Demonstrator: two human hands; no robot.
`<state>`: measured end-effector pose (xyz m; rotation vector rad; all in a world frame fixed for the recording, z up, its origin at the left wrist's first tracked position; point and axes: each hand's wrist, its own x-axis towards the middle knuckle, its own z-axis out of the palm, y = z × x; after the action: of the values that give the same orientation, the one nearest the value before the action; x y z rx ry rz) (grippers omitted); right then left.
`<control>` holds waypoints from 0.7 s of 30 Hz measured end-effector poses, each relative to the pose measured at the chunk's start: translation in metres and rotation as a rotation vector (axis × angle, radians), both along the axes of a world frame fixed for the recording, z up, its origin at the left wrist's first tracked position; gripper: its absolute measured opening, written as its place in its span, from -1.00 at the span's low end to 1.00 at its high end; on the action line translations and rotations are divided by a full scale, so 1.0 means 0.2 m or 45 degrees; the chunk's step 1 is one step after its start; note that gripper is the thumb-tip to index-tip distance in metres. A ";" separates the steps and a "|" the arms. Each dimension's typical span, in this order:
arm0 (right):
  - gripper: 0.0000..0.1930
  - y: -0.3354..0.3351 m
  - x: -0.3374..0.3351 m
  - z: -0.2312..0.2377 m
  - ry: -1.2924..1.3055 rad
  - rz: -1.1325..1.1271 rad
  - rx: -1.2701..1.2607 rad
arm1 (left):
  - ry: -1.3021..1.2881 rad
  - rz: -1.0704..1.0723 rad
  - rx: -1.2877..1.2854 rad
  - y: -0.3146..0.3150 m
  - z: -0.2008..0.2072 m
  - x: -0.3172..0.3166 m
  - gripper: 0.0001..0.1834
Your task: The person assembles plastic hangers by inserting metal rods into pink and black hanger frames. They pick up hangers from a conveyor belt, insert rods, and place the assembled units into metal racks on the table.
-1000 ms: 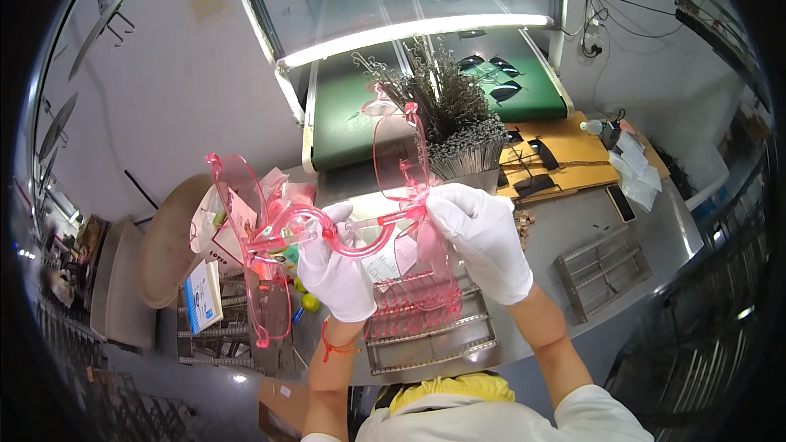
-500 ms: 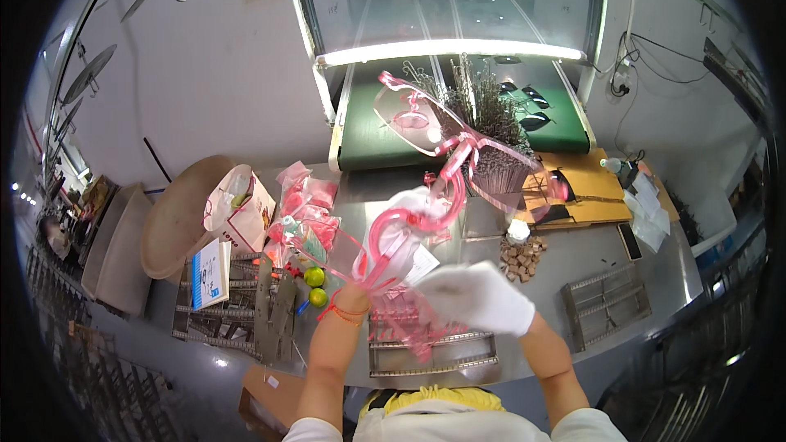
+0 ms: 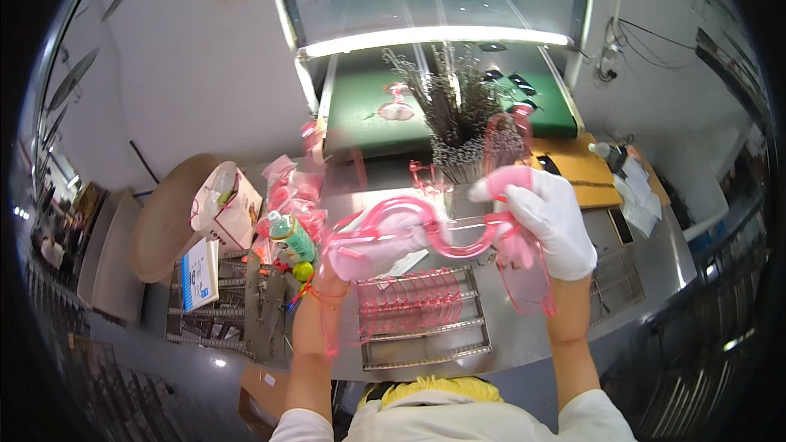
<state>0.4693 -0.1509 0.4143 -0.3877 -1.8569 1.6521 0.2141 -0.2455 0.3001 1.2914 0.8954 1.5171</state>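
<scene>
Between my gloved hands is a pink translucent plastic piece with curved, looped parts (image 3: 399, 206), resembling eyeglass frames; motion blurs its ends. My left hand (image 3: 381, 245), in a white glove, is closed on its left part, which partly covers the fingers. My right hand (image 3: 550, 217), also white-gloved, pinches its right side between thumb and fingers. Below them a metal rack (image 3: 426, 358) carries a row of similar pink pieces (image 3: 417, 301). Behind the hands, a small pink frame (image 3: 426, 173) is near a bundle of thin metal wires (image 3: 458, 106).
To the left are a paper bag (image 3: 229, 217), pink plastic packets (image 3: 291, 196), a green bottle (image 3: 292, 237), a green fruit (image 3: 304, 271), a booklet (image 3: 200, 276) and metal racks (image 3: 217, 323). At the back a green conveyor (image 3: 360, 127) holds dark lenses. A phone (image 3: 620, 226) lies at right.
My right hand has moved up and right and now grips the pink piece's right side. The piece has swung lower and more level. The rack below shows more fully.
</scene>
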 end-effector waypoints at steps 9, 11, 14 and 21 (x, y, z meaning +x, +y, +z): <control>-0.70 0.08 0.06 -0.20 0.215 -0.165 -0.012 | 0.292 -0.219 0.022 0.19 0.21 0.12 -0.72; -0.73 0.09 0.06 -0.21 0.247 -0.199 -0.046 | 0.240 -0.211 -0.068 0.23 0.21 0.14 -0.75; -0.76 0.06 -0.01 -0.24 0.160 -0.303 -0.152 | 1.027 0.098 0.337 0.27 0.05 0.14 -0.79; -0.79 0.27 0.10 -1.05 -0.438 -0.441 0.023 | 1.241 0.831 -0.025 -0.15 -0.66 0.20 -0.91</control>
<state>0.4901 -0.0968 0.2046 -0.9785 -1.9083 1.3951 0.2537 -0.2758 0.1680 1.8613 2.1012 1.2653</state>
